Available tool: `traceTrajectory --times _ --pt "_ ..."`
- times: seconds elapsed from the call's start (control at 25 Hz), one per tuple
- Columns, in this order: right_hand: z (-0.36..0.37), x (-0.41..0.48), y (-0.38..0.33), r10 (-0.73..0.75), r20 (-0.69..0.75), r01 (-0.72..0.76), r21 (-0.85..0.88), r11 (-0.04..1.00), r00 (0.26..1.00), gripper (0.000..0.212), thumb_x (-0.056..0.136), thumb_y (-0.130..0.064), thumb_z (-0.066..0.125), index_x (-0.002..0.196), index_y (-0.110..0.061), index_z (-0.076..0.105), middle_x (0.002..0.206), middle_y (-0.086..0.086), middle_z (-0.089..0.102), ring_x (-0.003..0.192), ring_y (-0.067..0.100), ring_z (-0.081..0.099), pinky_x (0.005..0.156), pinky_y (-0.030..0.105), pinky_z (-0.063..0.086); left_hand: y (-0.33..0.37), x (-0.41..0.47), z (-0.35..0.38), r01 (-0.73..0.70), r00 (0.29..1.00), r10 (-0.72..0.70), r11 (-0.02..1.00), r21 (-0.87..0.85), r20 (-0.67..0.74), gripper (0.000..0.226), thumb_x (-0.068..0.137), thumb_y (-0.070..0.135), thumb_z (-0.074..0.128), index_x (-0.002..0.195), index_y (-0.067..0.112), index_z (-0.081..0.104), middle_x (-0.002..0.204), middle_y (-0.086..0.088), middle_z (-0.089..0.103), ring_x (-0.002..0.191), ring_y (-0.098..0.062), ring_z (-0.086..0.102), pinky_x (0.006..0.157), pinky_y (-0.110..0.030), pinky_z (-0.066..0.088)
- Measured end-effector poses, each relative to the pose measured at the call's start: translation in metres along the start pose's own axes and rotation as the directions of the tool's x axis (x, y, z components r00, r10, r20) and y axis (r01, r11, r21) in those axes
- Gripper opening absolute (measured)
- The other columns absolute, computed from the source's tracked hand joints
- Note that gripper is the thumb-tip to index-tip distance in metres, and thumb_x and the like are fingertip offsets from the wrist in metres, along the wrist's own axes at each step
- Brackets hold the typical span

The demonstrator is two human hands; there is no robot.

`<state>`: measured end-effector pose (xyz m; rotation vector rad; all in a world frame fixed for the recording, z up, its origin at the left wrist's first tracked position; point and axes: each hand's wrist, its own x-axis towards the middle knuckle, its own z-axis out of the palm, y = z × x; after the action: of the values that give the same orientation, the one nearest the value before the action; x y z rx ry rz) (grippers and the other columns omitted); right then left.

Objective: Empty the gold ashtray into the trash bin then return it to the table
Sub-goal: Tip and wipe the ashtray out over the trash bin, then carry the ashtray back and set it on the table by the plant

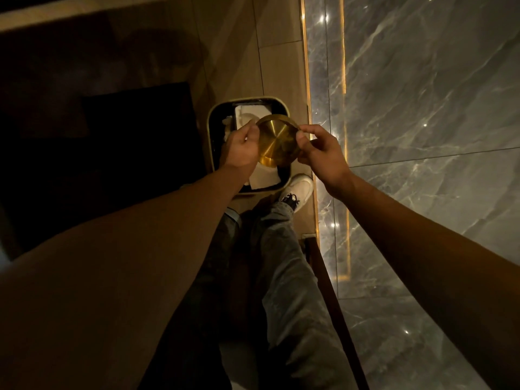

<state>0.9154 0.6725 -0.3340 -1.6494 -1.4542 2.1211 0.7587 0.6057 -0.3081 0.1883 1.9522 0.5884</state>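
The round gold ashtray (276, 142) is turned over, its shiny underside facing me, directly above the open trash bin (210, 128). My left hand (241, 147) pinches its left rim and my right hand (319, 153) pinches its right rim. The bin is a rounded square with a pale rim and a dark liner, and white paper waste (253, 112) lies inside it. The ashtray's inner side is hidden from me.
The bin stands on a tan floor beside a grey marble wall (422, 108) with a lit gold strip (308, 80) on the right. Dark furniture (98, 136) fills the left. My legs and a white shoe (299, 190) are just behind the bin.
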Motion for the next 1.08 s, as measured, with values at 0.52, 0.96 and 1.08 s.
traceTrajectory --times 0.52,0.96,1.08 --pt "-0.039 -0.082 -0.089 -0.182 -0.079 0.169 -0.147 0.974 0.980 0.024 0.098 -0.030 0.050 0.121 -0.026 0.055 0.101 0.008 0.065 0.079 0.021 0.069 0.065 0.035 0.058 0.054 -0.098 -0.029 -0.472 0.879 0.425 0.839 0.270 0.215 0.112 0.053 0.022 0.093 0.147 0.019 0.031 0.142 -0.002 0.035 0.131 -0.018 0.041 0.111 -0.040 0.040" --pt "-0.037 -0.193 -0.214 -0.329 0.215 0.390 -0.398 0.830 0.920 0.094 0.065 -0.029 0.086 0.144 -0.018 0.038 0.134 0.002 0.043 0.109 0.008 0.051 0.082 0.011 0.048 0.109 -0.227 -0.108 -0.576 0.815 0.573 0.789 0.215 0.080 0.102 0.054 0.035 0.091 0.141 0.021 0.040 0.133 0.002 0.042 0.122 -0.008 0.042 0.105 -0.021 0.036" --pt "-0.014 -0.214 -0.245 -0.386 0.272 0.471 -0.444 0.762 0.882 0.097 0.063 -0.034 0.085 0.145 -0.021 0.035 0.133 -0.005 0.041 0.118 0.005 0.044 0.093 0.008 0.039 0.114 -0.251 -0.143 -0.593 0.796 0.605 0.767 0.245 0.030 0.102 0.055 0.037 0.091 0.141 0.021 0.040 0.136 0.003 0.040 0.124 -0.006 0.040 0.104 -0.017 0.033"
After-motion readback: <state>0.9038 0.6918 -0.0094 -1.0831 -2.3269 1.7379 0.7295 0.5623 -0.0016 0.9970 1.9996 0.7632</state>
